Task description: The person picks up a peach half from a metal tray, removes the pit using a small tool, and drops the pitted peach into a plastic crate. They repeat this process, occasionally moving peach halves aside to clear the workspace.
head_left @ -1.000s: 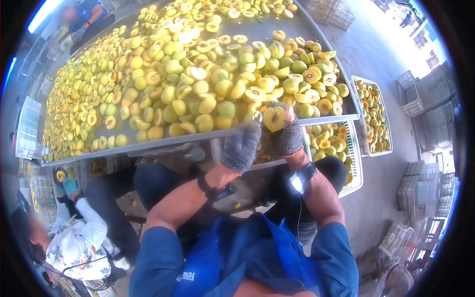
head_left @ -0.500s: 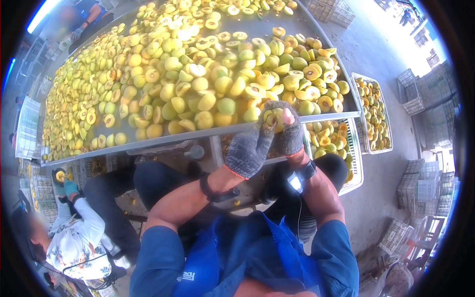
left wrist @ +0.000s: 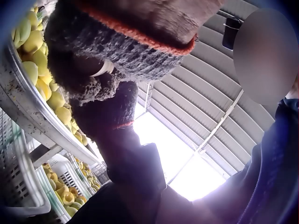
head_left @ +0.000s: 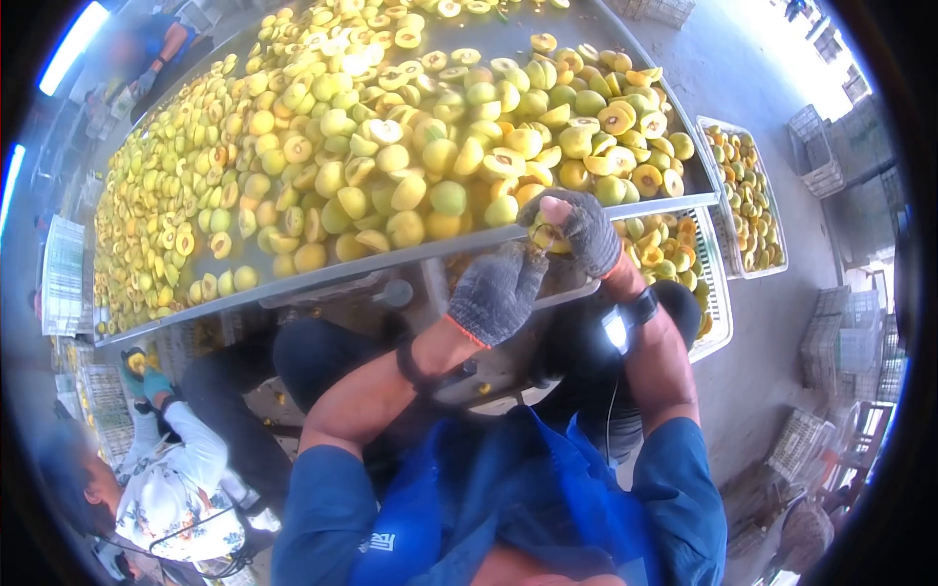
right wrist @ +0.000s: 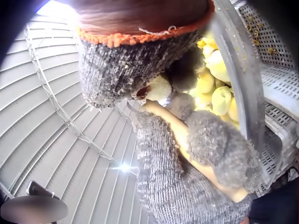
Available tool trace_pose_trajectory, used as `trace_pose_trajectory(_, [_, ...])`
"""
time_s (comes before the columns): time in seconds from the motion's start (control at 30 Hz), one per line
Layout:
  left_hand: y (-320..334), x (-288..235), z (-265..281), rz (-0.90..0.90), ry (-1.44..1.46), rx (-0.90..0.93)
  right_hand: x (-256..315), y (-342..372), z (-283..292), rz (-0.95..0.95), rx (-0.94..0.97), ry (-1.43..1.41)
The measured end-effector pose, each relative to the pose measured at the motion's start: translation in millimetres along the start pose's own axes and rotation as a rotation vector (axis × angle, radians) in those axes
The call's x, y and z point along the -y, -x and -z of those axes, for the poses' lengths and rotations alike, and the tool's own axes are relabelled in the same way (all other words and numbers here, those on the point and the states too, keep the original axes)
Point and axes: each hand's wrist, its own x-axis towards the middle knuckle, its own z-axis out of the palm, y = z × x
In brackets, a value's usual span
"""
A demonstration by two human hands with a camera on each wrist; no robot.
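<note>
A grey knitted glove covers my left hand (head_left: 496, 295), whose fingers are curled round a light wooden handle (right wrist: 175, 126) with a thin curved metal tip (right wrist: 132, 107). My gloved right hand (head_left: 583, 232) holds a halved yellow fruit (head_left: 547, 237) at the table's near edge. In the right wrist view the cut fruit (right wrist: 160, 89), with a brown centre, is beside the tool's tip, under the right hand (right wrist: 126, 67). The left wrist view shows the left hand (left wrist: 121, 49) close up, hiding the tool's handle.
Halved yellow-green fruits (head_left: 332, 176) cover much of a metal-edged table (head_left: 293, 285). White crates of fruit (head_left: 721, 293) (head_left: 782, 256) stand at the right. Another person (head_left: 176, 498) sits at lower left; a further person (head_left: 161, 49) is at upper left.
Since the earliest frame my left hand has come in against the fruit and moved slightly right and down. My right hand has turned, its thumb now pointing left over the fruit. The head view has shifted slightly.
</note>
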Motion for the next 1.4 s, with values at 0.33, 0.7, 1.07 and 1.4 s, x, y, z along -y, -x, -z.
trace_pose_trajectory(0.33, [-8,-13,-4,0.352,0.344,-0.062,-13,-2,-15,0.065,-0.17,-0.01])
trace_pose_trajectory(0.7, [3,-2,-13,0.399,0.364,0.084,-41,-7,13,0.247,0.051,0.527])
trace_pose_trajectory(1.07, [-24,-15,33,0.925,1.159,0.25,-7,0,-15,0.051,-0.111,0.116])
trace_pose_trajectory(1.4, [-23,-7,30,1.048,1.549,0.213,-26,-2,-23,0.092,-0.247,-0.103])
